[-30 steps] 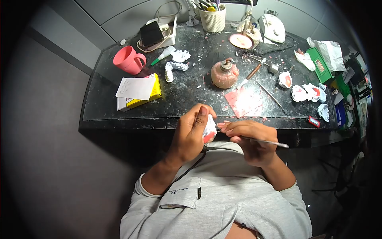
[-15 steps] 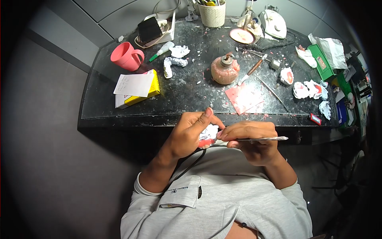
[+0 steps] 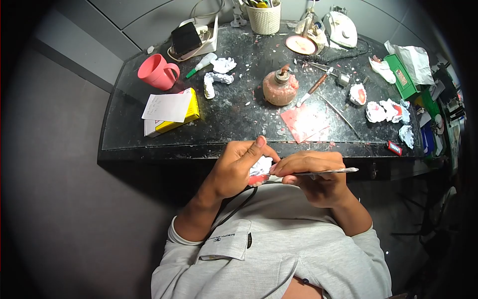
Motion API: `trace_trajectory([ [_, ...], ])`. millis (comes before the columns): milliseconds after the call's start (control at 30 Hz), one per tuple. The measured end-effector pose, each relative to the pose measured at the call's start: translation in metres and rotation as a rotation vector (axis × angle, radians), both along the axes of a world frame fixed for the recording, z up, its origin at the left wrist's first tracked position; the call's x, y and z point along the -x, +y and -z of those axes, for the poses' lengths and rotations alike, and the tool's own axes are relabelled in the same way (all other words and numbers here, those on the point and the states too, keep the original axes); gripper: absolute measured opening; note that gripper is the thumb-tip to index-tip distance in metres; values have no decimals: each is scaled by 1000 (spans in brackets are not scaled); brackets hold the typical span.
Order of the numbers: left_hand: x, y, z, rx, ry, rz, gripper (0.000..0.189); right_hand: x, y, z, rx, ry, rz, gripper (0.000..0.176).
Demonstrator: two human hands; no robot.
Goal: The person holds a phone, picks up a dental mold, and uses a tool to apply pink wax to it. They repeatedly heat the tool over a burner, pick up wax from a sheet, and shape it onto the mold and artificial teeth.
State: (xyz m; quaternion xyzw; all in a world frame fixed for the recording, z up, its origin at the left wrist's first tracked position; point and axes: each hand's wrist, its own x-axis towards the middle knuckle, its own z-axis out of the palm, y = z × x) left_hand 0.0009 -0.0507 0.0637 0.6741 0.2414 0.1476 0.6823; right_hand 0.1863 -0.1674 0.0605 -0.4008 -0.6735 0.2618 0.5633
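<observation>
My left hand is closed around a small white plaster dental cast, in front of the bench edge. Red wax with pale teeth along its rim shows on the cast's near side. A slim metal wax carver lies in my right hand, its handle pointing right. The carver's working tip meets the cast, though my fingers partly cover the contact. Both hands are close together above my lap.
On the dark bench are a spirit burner, a pink wax sheet, a wax knife and a thin metal instrument. More casts lie right. A pink mug and yellow box stand left.
The carver's handle end has risen very slightly in my right hand. My left hand keeps its hold on the cast, and the bench items have not been moved.
</observation>
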Motion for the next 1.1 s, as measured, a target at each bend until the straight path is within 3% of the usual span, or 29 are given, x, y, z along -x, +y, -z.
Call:
trace_trajectory([
  [400, 0, 3, 5, 141, -66, 13, 61, 4, -3, -1, -26, -37, 77, 16],
  [633, -5, 0, 16, 84, -195, -58, 61, 13, -8, -8, -98, -111, 194, 17],
  [700, -5, -3, 14, 239, -215, -88, 58, 14, -8, -7, -137, -119, 203, 18],
  [900, -11, -14, 13, 347, -279, -201, 51, 16, -8, 0, -238, -119, 263, 17],
  [1100, -12, -17, 13, 160, -265, -246, 50, 16, -7, 0, -258, -110, 272, 17],
])
